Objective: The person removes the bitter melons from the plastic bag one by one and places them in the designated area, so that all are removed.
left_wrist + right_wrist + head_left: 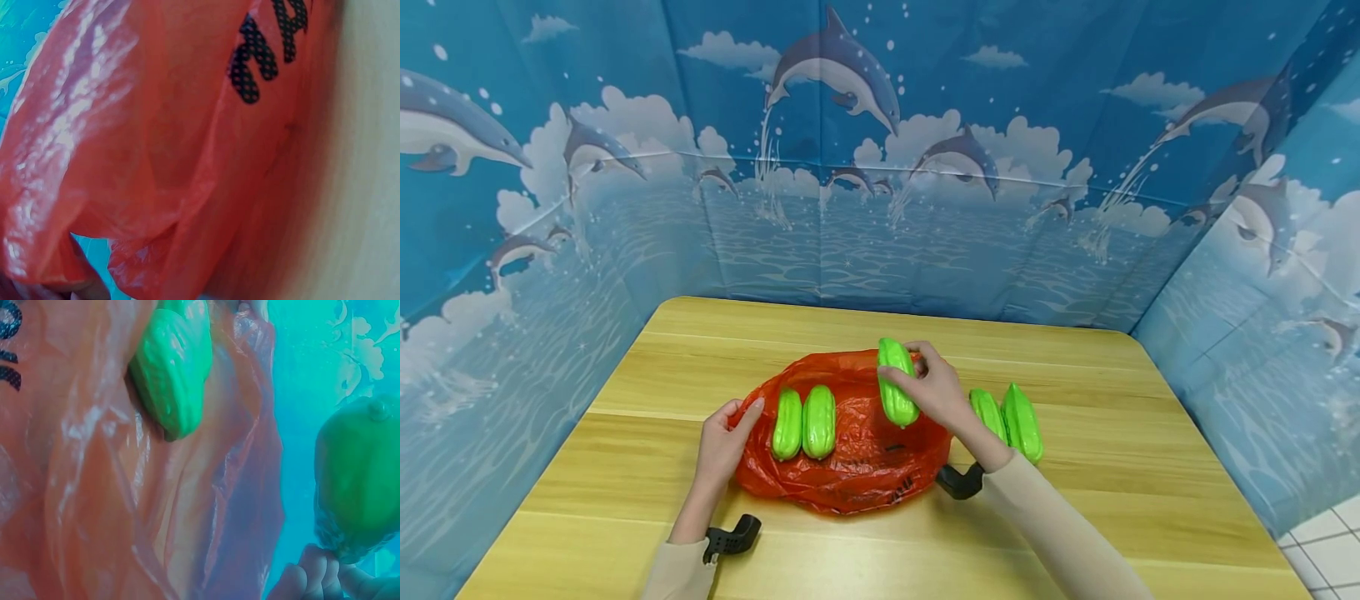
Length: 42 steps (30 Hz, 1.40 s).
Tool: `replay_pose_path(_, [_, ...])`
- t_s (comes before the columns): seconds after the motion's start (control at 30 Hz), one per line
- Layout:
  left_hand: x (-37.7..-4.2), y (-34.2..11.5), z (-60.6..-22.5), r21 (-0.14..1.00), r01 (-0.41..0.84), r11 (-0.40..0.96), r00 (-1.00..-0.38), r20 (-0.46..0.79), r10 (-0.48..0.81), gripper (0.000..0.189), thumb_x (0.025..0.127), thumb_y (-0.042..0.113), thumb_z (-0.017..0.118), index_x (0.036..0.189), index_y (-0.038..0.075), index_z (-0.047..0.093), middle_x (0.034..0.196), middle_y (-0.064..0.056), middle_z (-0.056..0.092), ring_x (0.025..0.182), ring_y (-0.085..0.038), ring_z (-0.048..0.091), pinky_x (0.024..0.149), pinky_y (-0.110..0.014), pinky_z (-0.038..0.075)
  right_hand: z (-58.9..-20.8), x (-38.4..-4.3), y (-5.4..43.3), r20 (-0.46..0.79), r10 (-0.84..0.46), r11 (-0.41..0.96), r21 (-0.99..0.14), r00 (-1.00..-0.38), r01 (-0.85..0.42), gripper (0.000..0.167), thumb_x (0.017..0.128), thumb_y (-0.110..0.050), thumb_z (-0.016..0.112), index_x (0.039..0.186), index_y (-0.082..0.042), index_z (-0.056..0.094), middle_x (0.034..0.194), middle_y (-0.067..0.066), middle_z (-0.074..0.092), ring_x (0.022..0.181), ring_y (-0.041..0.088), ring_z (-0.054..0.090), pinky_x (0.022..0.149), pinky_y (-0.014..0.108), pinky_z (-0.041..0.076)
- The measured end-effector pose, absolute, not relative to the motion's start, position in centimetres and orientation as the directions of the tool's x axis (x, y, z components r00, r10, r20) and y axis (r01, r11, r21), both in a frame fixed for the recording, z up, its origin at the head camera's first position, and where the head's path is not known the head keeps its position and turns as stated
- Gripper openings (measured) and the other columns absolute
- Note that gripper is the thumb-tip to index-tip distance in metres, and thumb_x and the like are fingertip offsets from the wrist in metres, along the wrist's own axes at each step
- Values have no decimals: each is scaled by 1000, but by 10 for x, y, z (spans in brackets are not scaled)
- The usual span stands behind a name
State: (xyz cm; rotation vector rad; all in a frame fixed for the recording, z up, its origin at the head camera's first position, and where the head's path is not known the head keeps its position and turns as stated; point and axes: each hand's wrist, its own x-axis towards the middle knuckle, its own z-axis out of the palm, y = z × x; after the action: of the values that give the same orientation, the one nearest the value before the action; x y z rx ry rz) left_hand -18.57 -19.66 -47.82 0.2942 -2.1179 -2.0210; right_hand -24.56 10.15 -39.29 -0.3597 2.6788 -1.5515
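Observation:
A red plastic bag lies spread with its mouth open on the table. My left hand pinches its left rim between thumb and fingers; the left wrist view is mostly filled by the bag's shiny side with black print. Inside the bag, two long green ribbed fruits lie side by side. Above the bag's right part, my right hand grips a third green ribbed fruit from its right side. In the right wrist view this held fruit appears beyond the bag's edge, fingertips at its lower end.
Two more green ribbed fruits lie on the wooden table right of the bag, partly behind the right forearm. A black wrist mount sits on each wrist. A blue dolphin-print curtain encloses the table's back and sides.

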Motion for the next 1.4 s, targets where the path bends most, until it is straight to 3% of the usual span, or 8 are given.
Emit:
replay_pose_path(0.3, [-186, -197, -478, 999, 0, 45, -961, 13, -277, 43, 88, 40, 66, 88, -2, 59, 74, -8, 57, 63, -14, 56, 53, -24, 49, -390, -244, 109, 92, -199, 456, -873, -976, -175, 58, 84, -49, 67, 125, -12, 49, 77, 8, 45, 59, 19, 44, 55, 33, 41])
replay_pose_path(0.9, [-186, -196, -479, 1000, 9, 28, -964, 16, -267, 43, 88, 40, 67, 88, -2, 59, 71, -7, 57, 60, -14, 56, 51, -24, 48, -385, -244, 126, 20, -155, 433, -897, -988, -87, 60, 85, -46, 68, 124, -8, 44, 89, 13, 53, 70, 24, 54, 60, 34, 49])
replay_pose_path(1.4, [-186, -196, -475, 1000, -10, 18, -963, -4, -269, 40, 90, 35, 65, 88, -5, 58, 70, -6, 56, 58, -13, 54, 51, -24, 47, -383, -241, 141, 32, -116, 461, -884, -993, -83, 61, 84, -50, 67, 126, -11, 45, 86, 12, 49, 68, 25, 46, 59, 34, 42])
